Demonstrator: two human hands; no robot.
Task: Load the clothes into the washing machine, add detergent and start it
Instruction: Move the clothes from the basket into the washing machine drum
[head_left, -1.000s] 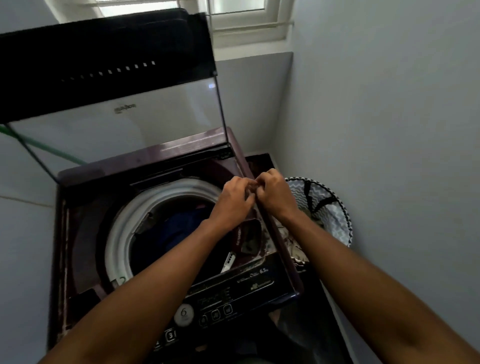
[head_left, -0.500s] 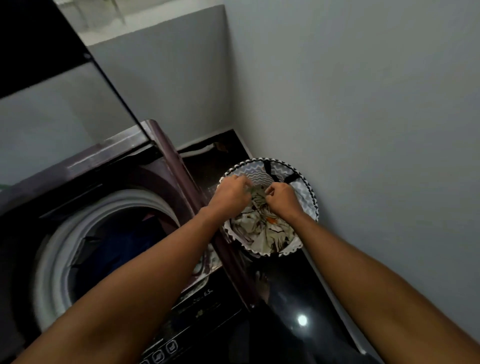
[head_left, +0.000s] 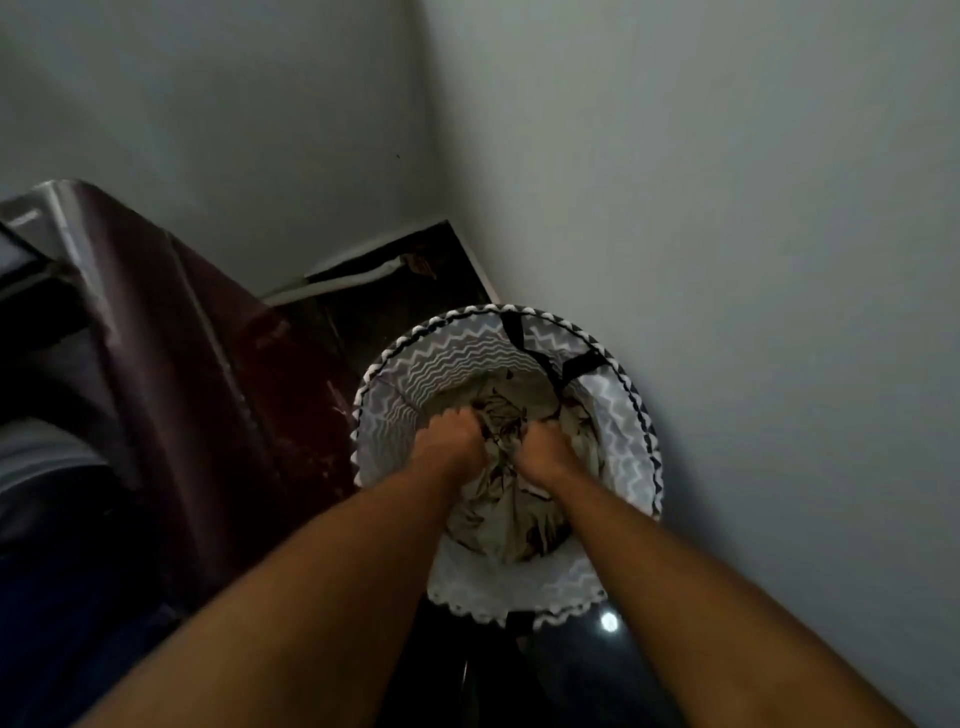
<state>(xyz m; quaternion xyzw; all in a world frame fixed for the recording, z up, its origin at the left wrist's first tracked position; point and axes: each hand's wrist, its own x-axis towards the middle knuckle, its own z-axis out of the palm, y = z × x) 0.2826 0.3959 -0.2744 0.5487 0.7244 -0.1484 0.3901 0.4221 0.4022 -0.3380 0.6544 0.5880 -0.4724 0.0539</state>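
Note:
A round laundry basket (head_left: 631, 467) with a grey zigzag lining stands on the dark floor against the right wall. Inside it lies a crumpled pale patterned cloth (head_left: 498, 514). My left hand (head_left: 449, 439) and my right hand (head_left: 543, 447) are both down in the basket, side by side, fingers curled into the cloth and gripping it. The fingertips are buried in the folds. The maroon washing machine (head_left: 197, 374) fills the left side; only its right flank and a sliver of the white drum rim (head_left: 36, 457) show.
Grey walls close in at the back and right, with the basket tucked in the corner. A white pipe (head_left: 343, 283) runs along the floor behind the machine. The glossy black floor (head_left: 587, 670) shows a light reflection below the basket.
Both hands left the machine's top edge, swung right and dropped into the basket, where they now grip the cloth. The view followed them down and right.

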